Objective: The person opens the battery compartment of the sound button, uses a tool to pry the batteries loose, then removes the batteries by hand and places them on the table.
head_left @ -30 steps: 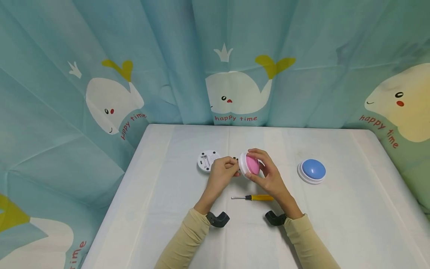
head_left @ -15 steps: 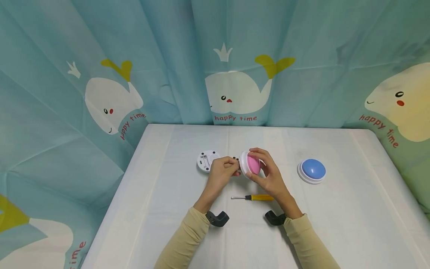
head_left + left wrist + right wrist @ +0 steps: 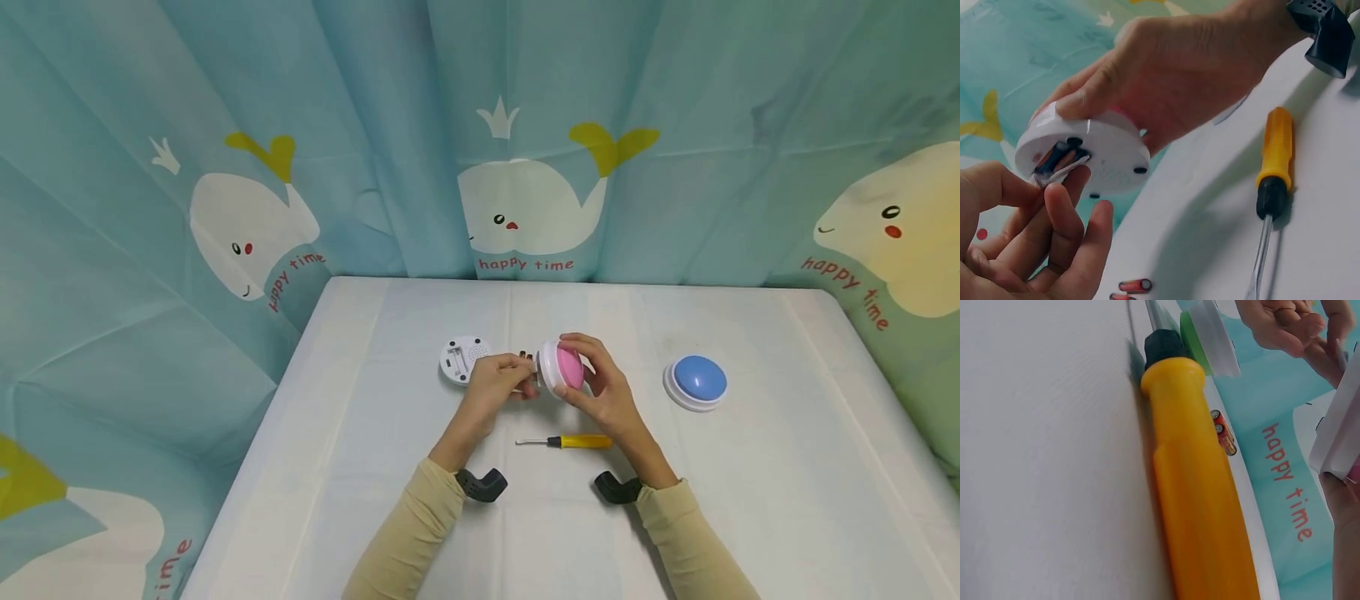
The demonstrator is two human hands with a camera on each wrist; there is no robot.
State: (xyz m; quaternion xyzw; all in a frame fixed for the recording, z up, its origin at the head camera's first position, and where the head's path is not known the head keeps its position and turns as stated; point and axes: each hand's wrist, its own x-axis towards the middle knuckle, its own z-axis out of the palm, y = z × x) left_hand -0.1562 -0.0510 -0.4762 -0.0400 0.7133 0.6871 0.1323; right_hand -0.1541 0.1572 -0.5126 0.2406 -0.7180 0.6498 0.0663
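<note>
My right hand grips a round white push button with a pink dome, its thumb and fingers around the rim. The button is tilted on its side, underside toward my left hand. In the left wrist view that underside has small dark feet and a dark opening. Between its thumb and fingertips my left hand pinches a small, thin white cover right by this opening. Whether the cover touches the button cannot be told.
A yellow-handled screwdriver lies in front of the hands. An upturned white button, green-sided in the right wrist view, lies left. Two small batteries lie behind the hands. A blue button stands right.
The pink button has shifted slightly to the right in my right hand. My left hand has drawn slightly back from it, and the gap between them has widened.
</note>
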